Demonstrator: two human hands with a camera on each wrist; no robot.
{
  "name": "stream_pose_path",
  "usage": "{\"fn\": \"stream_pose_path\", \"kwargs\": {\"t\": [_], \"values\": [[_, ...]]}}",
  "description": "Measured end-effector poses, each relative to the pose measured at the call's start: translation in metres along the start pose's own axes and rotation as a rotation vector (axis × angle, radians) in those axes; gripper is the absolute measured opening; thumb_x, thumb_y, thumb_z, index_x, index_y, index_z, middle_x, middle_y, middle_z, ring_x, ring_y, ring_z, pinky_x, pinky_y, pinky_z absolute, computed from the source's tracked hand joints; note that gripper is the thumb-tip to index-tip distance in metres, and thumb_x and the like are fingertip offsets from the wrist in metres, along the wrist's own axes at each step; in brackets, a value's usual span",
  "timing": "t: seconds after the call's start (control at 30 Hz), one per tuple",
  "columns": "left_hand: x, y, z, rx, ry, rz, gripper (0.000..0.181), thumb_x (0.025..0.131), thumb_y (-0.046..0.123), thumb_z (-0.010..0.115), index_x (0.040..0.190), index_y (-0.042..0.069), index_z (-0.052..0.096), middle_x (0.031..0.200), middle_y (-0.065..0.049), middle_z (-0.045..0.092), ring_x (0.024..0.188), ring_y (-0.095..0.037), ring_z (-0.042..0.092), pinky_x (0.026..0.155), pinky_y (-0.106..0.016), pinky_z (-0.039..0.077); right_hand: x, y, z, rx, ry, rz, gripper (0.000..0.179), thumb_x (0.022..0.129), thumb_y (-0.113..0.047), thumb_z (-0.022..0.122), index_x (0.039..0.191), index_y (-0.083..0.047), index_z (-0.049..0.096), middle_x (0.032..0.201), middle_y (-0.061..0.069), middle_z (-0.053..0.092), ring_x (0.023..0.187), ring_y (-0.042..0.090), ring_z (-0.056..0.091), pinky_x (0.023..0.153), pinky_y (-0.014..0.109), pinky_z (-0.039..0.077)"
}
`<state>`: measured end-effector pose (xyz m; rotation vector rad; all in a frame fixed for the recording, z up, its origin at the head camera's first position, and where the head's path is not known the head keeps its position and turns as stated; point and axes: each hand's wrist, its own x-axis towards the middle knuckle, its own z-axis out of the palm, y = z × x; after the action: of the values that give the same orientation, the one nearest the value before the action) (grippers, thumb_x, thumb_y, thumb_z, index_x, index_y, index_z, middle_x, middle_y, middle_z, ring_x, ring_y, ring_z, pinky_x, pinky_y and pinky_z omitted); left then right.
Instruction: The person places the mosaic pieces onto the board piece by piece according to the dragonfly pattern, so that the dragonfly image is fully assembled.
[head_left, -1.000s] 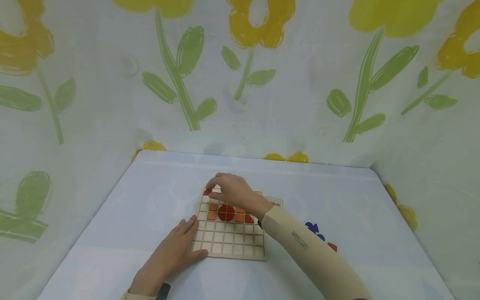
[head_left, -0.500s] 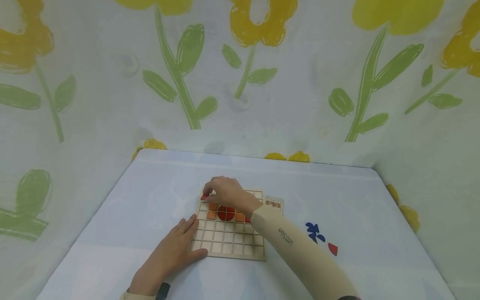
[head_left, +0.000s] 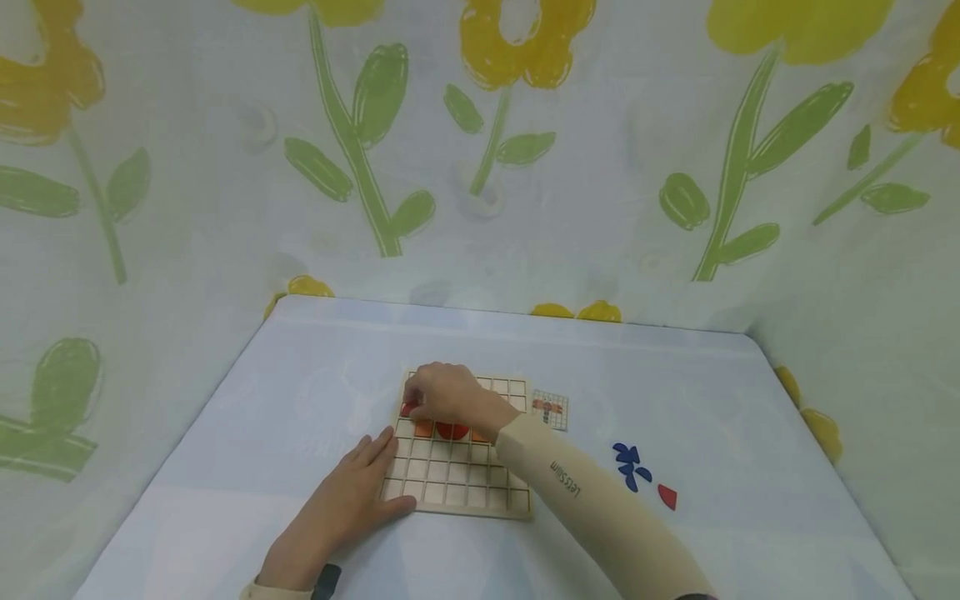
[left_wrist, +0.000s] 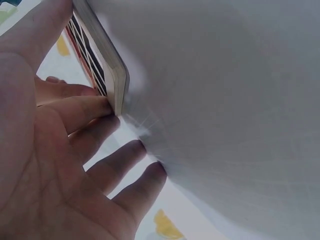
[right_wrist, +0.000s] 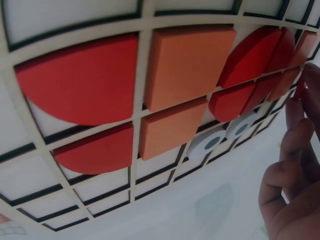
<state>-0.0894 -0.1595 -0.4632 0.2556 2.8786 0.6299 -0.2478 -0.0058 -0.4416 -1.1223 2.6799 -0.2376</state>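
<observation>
My right hand point(head_left: 450, 396) pinches a small red piece point(head_left: 408, 409) at the upper left of a wooden grid board point(head_left: 465, 479). In the right wrist view this red piece point(right_wrist: 300, 86) shows only partly between the fingertips. Red quarter-round pieces point(right_wrist: 82, 80), orange squares point(right_wrist: 190, 65) and white pieces with dark dots point(right_wrist: 207, 142) sit in the board's cells. A red disc made of quarters point(head_left: 452, 432) lies mid-board, partly covered by the right hand. My left hand point(head_left: 360, 492) rests at the near left corner, its extended fingers and thumb touching the board's edges.
Right of the board lies a small pattern card point(head_left: 551, 408) with a printed grid. Several blue pieces point(head_left: 628, 467) and one red quarter-round piece point(head_left: 667, 497) lie farther right on the white table point(head_left: 720, 433). A flower-printed cloth point(head_left: 585, 183) surrounds the table's back and sides.
My right hand has moved from the far left corner cell slightly nearer along the left column, the red piece in its fingers. The pattern card is now uncovered. My left hand stays put.
</observation>
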Motion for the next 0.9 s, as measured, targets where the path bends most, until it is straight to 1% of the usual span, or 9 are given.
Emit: {"fn": "stream_pose_path", "kwargs": {"t": [0.1,0.23,0.37,0.57,0.9], "values": [[-0.0002,0.001,-0.0009,-0.006,-0.004,-0.002,0.094,0.085,0.056,0.076,0.151,-0.003,0.043,0.163,-0.015,0.031,0.146,-0.045,0.031,0.117,-0.059,0.032,-0.0001,-0.0011,-0.0007,-0.009,-0.013,0.007,0.021,0.09,-0.038,0.079,0.107,-0.026,0.077,0.1,-0.016,0.069,0.095,0.006,0.063,0.078,0.028,0.056],[0.0002,0.0017,-0.0011,-0.01,-0.004,0.001,0.094,0.085,0.055,0.076,0.151,-0.002,0.043,0.163,-0.015,0.031,0.146,-0.045,0.031,0.117,-0.059,0.032,0.0003,-0.0016,-0.0012,-0.01,-0.028,0.021,0.022,0.09,-0.038,0.078,0.107,-0.026,0.077,0.1,-0.015,0.069,0.096,0.006,0.064,0.078,0.029,0.057],[0.0006,0.0016,-0.0003,-0.001,-0.007,0.001,0.094,0.085,0.056,0.076,0.152,-0.002,0.043,0.164,-0.015,0.03,0.146,-0.044,0.031,0.117,-0.058,0.032,0.0001,-0.0022,-0.002,0.0,-0.034,0.03,0.02,0.09,-0.038,0.078,0.107,-0.026,0.077,0.099,-0.015,0.069,0.095,0.006,0.064,0.076,0.029,0.057],[-0.0003,0.0008,0.0001,-0.001,-0.012,-0.004,0.094,0.085,0.055,0.076,0.151,-0.002,0.043,0.164,-0.014,0.031,0.146,-0.044,0.031,0.117,-0.058,0.032,0.0012,-0.0037,0.0012,0.005,-0.05,0.026,0.016,0.093,-0.035,0.075,0.106,-0.026,0.077,0.102,-0.016,0.07,0.099,0.007,0.065,0.08,0.03,0.058],[-0.0011,-0.0004,0.0006,0.003,-0.004,0.008,0.094,0.085,0.054,0.076,0.151,-0.003,0.043,0.163,-0.015,0.031,0.146,-0.045,0.032,0.117,-0.058,0.032,0.0016,-0.0043,0.0055,0.004,-0.034,0.019,0.015,0.094,-0.033,0.074,0.106,-0.026,0.077,0.102,-0.015,0.07,0.097,0.007,0.065,0.079,0.03,0.058]]}}
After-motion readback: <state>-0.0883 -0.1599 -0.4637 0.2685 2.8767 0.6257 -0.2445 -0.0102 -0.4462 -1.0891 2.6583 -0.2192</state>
